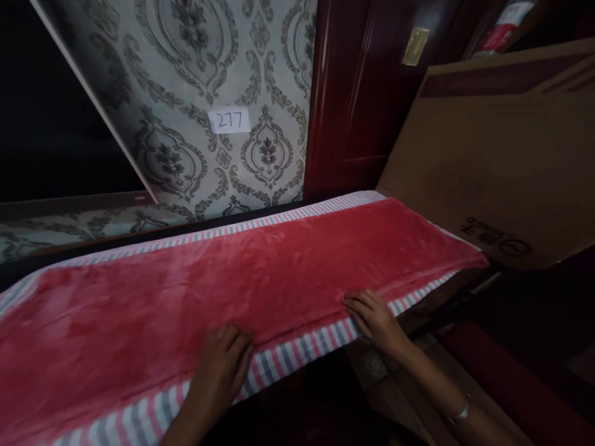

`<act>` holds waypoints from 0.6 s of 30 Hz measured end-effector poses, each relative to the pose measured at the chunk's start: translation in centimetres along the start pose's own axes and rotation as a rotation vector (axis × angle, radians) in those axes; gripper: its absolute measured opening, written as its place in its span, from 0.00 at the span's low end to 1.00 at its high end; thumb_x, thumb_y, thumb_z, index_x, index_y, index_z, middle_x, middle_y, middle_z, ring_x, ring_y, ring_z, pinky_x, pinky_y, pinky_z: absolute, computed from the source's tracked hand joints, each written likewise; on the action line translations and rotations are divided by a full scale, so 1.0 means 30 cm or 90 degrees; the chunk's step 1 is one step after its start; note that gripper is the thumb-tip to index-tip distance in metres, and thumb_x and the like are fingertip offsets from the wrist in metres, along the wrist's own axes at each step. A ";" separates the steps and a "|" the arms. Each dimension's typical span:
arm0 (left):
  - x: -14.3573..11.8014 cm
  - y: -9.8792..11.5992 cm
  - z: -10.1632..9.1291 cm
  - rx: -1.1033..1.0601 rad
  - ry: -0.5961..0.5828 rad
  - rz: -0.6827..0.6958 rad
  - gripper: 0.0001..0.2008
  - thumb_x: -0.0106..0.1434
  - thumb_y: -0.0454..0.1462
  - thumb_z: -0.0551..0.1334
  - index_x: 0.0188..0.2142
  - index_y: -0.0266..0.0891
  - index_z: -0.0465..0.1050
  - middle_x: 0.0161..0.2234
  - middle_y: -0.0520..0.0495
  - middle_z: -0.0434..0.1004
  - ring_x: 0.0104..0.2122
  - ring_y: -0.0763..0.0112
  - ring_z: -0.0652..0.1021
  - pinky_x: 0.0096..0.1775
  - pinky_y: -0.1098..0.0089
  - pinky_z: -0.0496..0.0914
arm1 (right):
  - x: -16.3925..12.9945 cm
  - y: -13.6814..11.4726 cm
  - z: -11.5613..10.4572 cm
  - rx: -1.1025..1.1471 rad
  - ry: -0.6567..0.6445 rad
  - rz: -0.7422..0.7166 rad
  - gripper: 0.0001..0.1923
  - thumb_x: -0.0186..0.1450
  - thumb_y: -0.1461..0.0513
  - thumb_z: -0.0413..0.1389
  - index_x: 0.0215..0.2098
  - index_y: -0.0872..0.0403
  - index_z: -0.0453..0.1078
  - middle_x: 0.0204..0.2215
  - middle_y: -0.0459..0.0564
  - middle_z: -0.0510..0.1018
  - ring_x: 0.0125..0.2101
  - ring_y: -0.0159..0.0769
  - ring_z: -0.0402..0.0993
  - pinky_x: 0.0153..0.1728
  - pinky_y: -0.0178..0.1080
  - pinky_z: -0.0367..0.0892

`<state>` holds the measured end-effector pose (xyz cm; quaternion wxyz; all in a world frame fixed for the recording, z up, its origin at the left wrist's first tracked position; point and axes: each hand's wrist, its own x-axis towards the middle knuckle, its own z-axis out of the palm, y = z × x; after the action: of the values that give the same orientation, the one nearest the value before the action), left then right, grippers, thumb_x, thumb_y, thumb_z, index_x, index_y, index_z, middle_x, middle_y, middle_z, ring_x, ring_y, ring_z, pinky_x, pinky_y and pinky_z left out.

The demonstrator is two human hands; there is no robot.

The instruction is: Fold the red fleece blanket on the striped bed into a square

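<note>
Head view of a long red plush blanket laid flat over a pink, grey and white striped sheet, whose stripes show as a band along the near edge and as a thinner band along the far edge. The left hand lies palm down on the near edge, fingers extended and together, their tips resting at the seam where the red pile meets the stripes; it presses flat and grips nothing. The right hand lies further along the same edge, palm down, fingers spread slightly and reaching onto the red border; it too is flat, with no fold of cloth gathered in it. A pale band circles the right wrist. Beyond the blanket stands a wall covered in grey damask wallpaper, bearing a small white label marked "277". To the right of the wallpaper is a dark red wooden door, and a large brown cardboard box leans beside the blanket's far right end, printed marks visible near its lower edge.
</note>
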<state>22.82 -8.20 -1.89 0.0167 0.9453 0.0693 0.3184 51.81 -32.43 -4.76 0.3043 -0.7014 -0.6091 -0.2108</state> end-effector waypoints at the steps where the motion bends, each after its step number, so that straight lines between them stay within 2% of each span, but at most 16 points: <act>1: 0.012 -0.008 -0.010 -0.023 -0.016 -0.016 0.12 0.70 0.36 0.54 0.36 0.42 0.76 0.31 0.46 0.75 0.32 0.66 0.76 0.36 0.66 0.71 | 0.010 0.002 -0.010 0.015 -0.010 0.009 0.12 0.72 0.64 0.50 0.47 0.53 0.75 0.40 0.55 0.80 0.39 0.41 0.75 0.39 0.44 0.72; 3: 0.051 -0.033 -0.026 -0.038 -0.037 -0.046 0.14 0.71 0.38 0.52 0.35 0.42 0.77 0.32 0.46 0.77 0.33 0.65 0.78 0.38 0.66 0.73 | 0.058 0.011 -0.029 0.021 -0.032 0.038 0.13 0.73 0.62 0.49 0.45 0.52 0.76 0.38 0.54 0.80 0.38 0.41 0.75 0.40 0.45 0.72; 4: 0.076 -0.050 -0.030 -0.030 -0.046 -0.065 0.15 0.71 0.40 0.52 0.38 0.42 0.77 0.35 0.45 0.79 0.36 0.64 0.79 0.40 0.64 0.73 | 0.095 0.019 -0.034 0.008 -0.043 0.054 0.14 0.73 0.60 0.48 0.47 0.52 0.76 0.39 0.55 0.80 0.40 0.43 0.75 0.42 0.46 0.72; 6: 0.131 -0.086 -0.029 0.008 -0.077 -0.109 0.18 0.71 0.42 0.51 0.50 0.40 0.76 0.48 0.39 0.79 0.48 0.58 0.78 0.50 0.58 0.72 | 0.178 0.037 -0.030 -0.043 -0.070 0.080 0.19 0.73 0.56 0.47 0.56 0.53 0.72 0.49 0.58 0.78 0.49 0.47 0.73 0.51 0.51 0.70; 9: 0.185 -0.129 -0.011 0.085 -0.188 -0.183 0.29 0.68 0.47 0.55 0.65 0.39 0.63 0.66 0.35 0.61 0.65 0.46 0.63 0.61 0.45 0.61 | 0.269 0.068 0.022 -0.134 -0.155 0.112 0.29 0.72 0.51 0.48 0.68 0.50 0.58 0.67 0.57 0.62 0.65 0.54 0.56 0.60 0.60 0.59; 11: 0.184 -0.144 0.004 0.116 -0.281 -0.232 0.32 0.66 0.49 0.57 0.67 0.41 0.60 0.70 0.36 0.53 0.68 0.41 0.55 0.62 0.39 0.55 | 0.278 0.088 0.071 -0.176 -0.247 0.153 0.32 0.71 0.48 0.47 0.70 0.45 0.54 0.70 0.53 0.55 0.68 0.57 0.50 0.60 0.64 0.56; 13: 0.160 -0.150 0.020 0.127 -0.336 -0.266 0.32 0.67 0.50 0.56 0.68 0.45 0.59 0.71 0.39 0.50 0.69 0.41 0.52 0.62 0.35 0.52 | 0.254 0.105 0.112 -0.196 -0.321 0.193 0.31 0.71 0.46 0.46 0.70 0.42 0.54 0.70 0.51 0.54 0.68 0.57 0.49 0.60 0.65 0.56; 15: 0.131 -0.151 0.035 0.128 -0.342 -0.275 0.31 0.68 0.51 0.54 0.69 0.47 0.57 0.71 0.41 0.48 0.70 0.42 0.50 0.62 0.35 0.50 | 0.224 0.117 0.135 -0.205 -0.344 0.209 0.31 0.71 0.45 0.44 0.70 0.41 0.53 0.71 0.50 0.54 0.68 0.55 0.49 0.60 0.63 0.57; 18: 0.112 -0.144 0.048 0.126 -0.323 -0.272 0.32 0.69 0.51 0.53 0.69 0.48 0.54 0.72 0.42 0.47 0.70 0.44 0.49 0.63 0.35 0.48 | 0.202 0.125 0.138 -0.208 -0.335 0.202 0.31 0.71 0.45 0.42 0.70 0.41 0.53 0.71 0.49 0.53 0.68 0.54 0.49 0.60 0.62 0.57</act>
<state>25.82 -3.44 -1.36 0.0078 0.9556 0.2896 0.0540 56.22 -25.47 -4.36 0.0496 -0.8570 -0.5085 -0.0678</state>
